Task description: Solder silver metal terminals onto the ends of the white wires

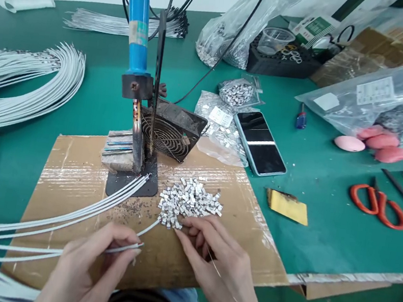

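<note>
My left hand [98, 261] pinches a white cable [124, 248] near its stripped end, between thumb and forefinger. Another white cable passes behind these fingers, its tip touching the edge of a pile of small white and silver connectors [191, 199]. At the pile's near edge, the thumb and forefinger of my right hand [213, 256] close around one small connector [177, 225]. A thin shiny wire [216, 269] runs out from the curled fingers and across the back of that hand. Several white cables [105, 206] lie left of the pile, their bare ends on a dark metal base [150, 186].
A blue-handled soldering iron [136, 38] stands clamped upright above the base, beside a small black fan [170, 132]. Cable bundles [45, 96] lie left. To the right are a phone [260, 141], a yellow sponge [288, 207], orange-handled scissors [380, 204] and plastic bags [380, 90]. Cardboard [73, 164] covers the work area.
</note>
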Demonstrator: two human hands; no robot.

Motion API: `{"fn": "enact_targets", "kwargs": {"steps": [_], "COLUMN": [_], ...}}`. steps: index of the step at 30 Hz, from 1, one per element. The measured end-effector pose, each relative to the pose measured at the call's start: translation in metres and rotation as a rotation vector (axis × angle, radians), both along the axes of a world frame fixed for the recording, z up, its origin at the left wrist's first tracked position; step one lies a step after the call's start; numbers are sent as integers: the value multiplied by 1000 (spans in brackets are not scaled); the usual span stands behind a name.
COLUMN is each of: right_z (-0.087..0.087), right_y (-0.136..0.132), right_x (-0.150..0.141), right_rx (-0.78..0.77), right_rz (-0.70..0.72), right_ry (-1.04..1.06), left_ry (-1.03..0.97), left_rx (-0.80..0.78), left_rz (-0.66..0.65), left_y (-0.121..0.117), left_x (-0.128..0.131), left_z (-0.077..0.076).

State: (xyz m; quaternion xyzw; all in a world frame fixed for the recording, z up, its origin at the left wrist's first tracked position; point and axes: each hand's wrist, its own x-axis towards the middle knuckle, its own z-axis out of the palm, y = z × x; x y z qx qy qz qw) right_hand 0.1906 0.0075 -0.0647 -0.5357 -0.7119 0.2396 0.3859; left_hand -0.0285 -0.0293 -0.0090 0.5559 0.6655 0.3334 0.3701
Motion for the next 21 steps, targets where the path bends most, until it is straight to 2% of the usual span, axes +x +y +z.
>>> {"fn": "enact_targets", "kwargs": {"steps": [3,8,18,21], "right_z": [-1,-5,-6,1], "right_y": [-3,-7,-7,-7], "right_x": [1,0,-4,-5], "right_rx": [-41,-109,-107,-59], "right_rz": [-6,-37,-70,-51], "right_ry": [0,31,88,145], "left_ry": [-146,-299,-367,-310], "left_rx": [-68,-190,-276,-266], "left_rz": [83,212,221,148], "left_y": [12,15,12,3], "left_x": [11,7,8,7], "left_z": [2,1,11,9]}}
